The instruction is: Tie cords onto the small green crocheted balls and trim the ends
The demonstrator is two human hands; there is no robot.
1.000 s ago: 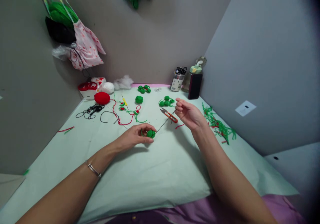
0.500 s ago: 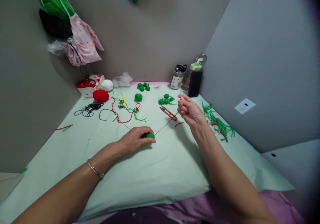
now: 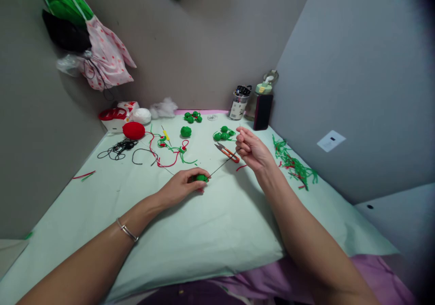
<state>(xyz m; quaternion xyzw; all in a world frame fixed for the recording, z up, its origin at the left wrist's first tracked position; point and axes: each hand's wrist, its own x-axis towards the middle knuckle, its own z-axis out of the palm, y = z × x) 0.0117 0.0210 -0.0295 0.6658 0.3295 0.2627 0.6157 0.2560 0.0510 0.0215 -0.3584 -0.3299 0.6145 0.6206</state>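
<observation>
My left hand [image 3: 183,183] is closed around a small green crocheted piece [image 3: 201,178], low over the table. A bit of red shows just below it, by the fingertips. From the piece a dark thread [image 3: 221,165] runs taut, up and right, to my right hand [image 3: 251,147], whose fingers pinch it. A thin tip seems to stick up above those fingers, too fine to make out. Beneath the thread lie orange-handled thread snips [image 3: 228,152], blades pointing left. A short red yarn scrap [image 3: 241,167] rests beside them.
Green crocheted balls [image 3: 223,133] and a green yarn ball [image 3: 186,132] lie farther back. To the left are a red yarn ball [image 3: 133,130], tangled black cord [image 3: 118,150] and a yellow-handled hook [image 3: 166,135]. Yarn scraps [image 3: 295,164] lie right; a phone [image 3: 263,112] leans on a bottle.
My left hand has tilted the green piece, and a red bit now shows under it. The thread stays taut to my right hand. The whole view has shifted slightly.
</observation>
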